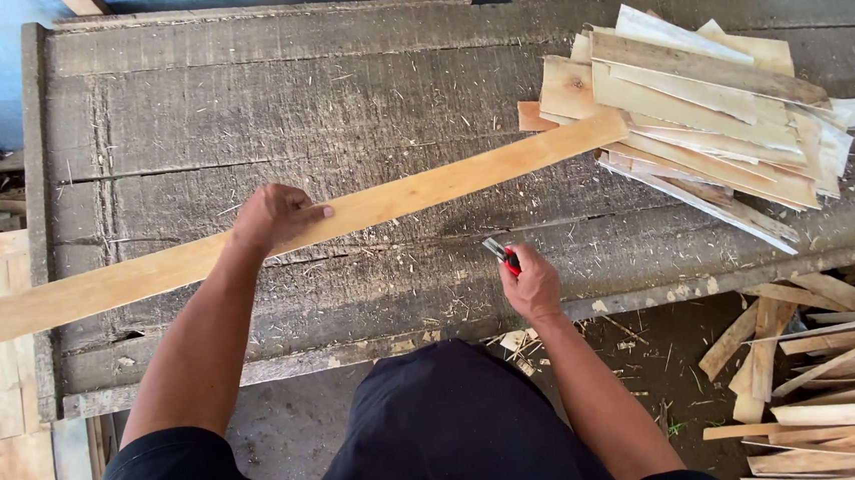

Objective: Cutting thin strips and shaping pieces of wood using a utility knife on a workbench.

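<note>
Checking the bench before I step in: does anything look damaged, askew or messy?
The weathered grey plank bench is cracked along its boards. The long pale wooden strip lies diagonally, overhanging its left edge. The stack of thin wooden offcuts is fanned unevenly, and more lie scattered on the ground.

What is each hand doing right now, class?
Left hand: pressed on the long wooden slat, fingers curled.
Right hand: closed on a red utility knife.

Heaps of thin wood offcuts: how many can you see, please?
2: one heap on the workbench's right end, another on the ground at lower right, cut off by the frame.
</note>
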